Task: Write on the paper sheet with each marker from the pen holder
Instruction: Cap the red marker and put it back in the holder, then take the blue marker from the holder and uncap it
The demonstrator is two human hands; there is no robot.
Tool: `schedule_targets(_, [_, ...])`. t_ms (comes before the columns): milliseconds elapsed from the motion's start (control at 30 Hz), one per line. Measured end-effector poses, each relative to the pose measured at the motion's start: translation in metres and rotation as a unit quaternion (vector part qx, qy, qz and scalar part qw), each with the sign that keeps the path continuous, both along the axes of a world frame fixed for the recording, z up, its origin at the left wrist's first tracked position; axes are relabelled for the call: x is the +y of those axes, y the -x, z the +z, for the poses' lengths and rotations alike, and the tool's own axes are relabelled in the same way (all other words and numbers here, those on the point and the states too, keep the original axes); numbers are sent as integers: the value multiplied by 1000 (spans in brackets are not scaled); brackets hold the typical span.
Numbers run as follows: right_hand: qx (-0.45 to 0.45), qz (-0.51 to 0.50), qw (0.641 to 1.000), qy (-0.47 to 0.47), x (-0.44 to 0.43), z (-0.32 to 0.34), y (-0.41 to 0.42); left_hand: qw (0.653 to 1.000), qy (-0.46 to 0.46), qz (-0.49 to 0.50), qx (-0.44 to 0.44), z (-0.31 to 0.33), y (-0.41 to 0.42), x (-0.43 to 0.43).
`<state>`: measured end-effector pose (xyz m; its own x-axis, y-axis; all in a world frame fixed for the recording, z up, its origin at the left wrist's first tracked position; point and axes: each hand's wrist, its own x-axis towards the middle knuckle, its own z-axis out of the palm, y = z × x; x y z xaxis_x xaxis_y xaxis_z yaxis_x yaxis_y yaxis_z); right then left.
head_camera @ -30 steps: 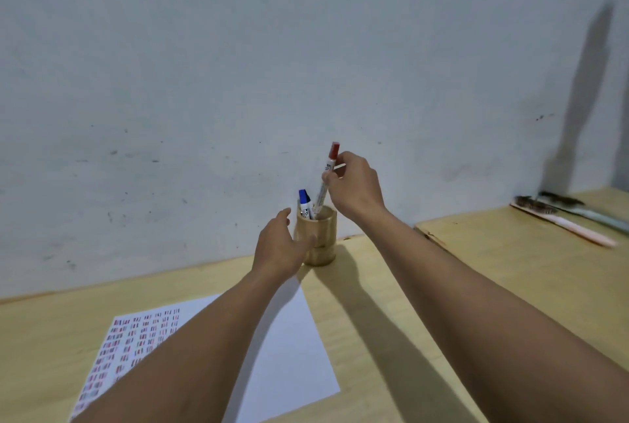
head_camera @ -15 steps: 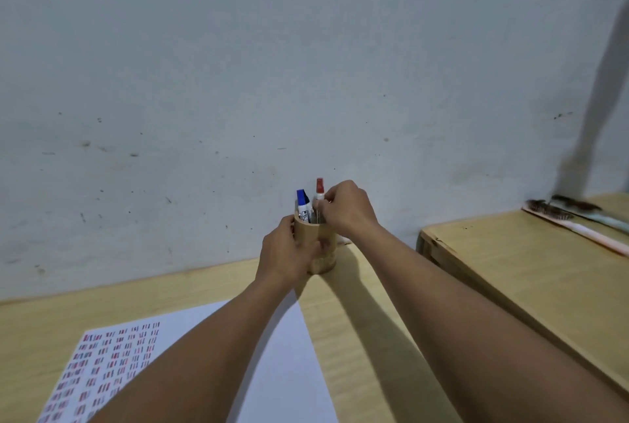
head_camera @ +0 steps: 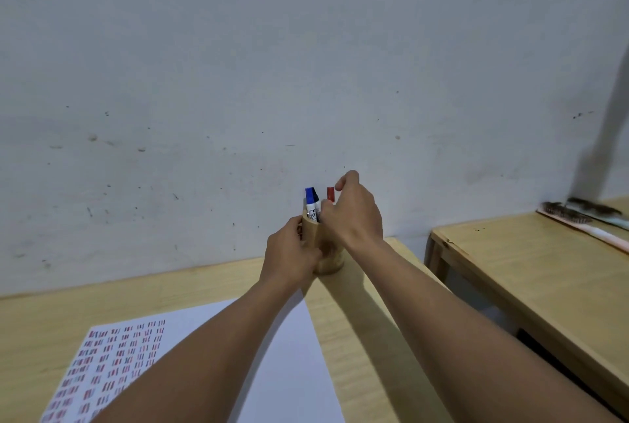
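Observation:
A wooden pen holder [head_camera: 327, 264] stands near the wall at the back of the table, and my left hand [head_camera: 289, 257] is wrapped around its left side. A blue-capped marker [head_camera: 311, 199] and a red-capped marker [head_camera: 330, 194] stand upright inside it. My right hand [head_camera: 354, 215] hovers over the holder's right rim, fingers loosely apart. Its index finger is lifted just beside the red cap and its thumb sits between the two markers. The white paper sheet [head_camera: 289, 371] lies in front, its left part covered with rows of small red and blue strokes, partly hidden by my left forearm.
The light wooden table [head_camera: 374, 320] ends to the right of my right forearm. A second wooden table [head_camera: 527, 269] stands across a narrow gap, with brush-like items [head_camera: 575, 213] along its back. A grey wall rises directly behind the holder.
My right hand lowered the red marker into the holder beside the blue one and loosened its fingers. My left hand closed around the holder. The camera tilted upward.

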<state>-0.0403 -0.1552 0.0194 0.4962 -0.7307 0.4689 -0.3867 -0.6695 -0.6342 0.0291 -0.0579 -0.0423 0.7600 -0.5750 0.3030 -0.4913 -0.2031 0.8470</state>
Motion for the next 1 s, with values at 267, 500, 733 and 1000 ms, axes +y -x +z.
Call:
schedule_targets(267, [102,-26,994,16,13,2,-19,1000,-17,3,-10,-4,-2,1])
schedule_targets(500, [109,-38,993,26,17,3,-22,1000,-27,2,-13,-3,-2,2])
schedule_targets(733, [19,-6,999,51,25,16,-6,999,-45,-1,13,-3,1,3])
schedule_targets(1000, [-78,39,993,82,51,66,17,999,-31,40,3,25,8,36])
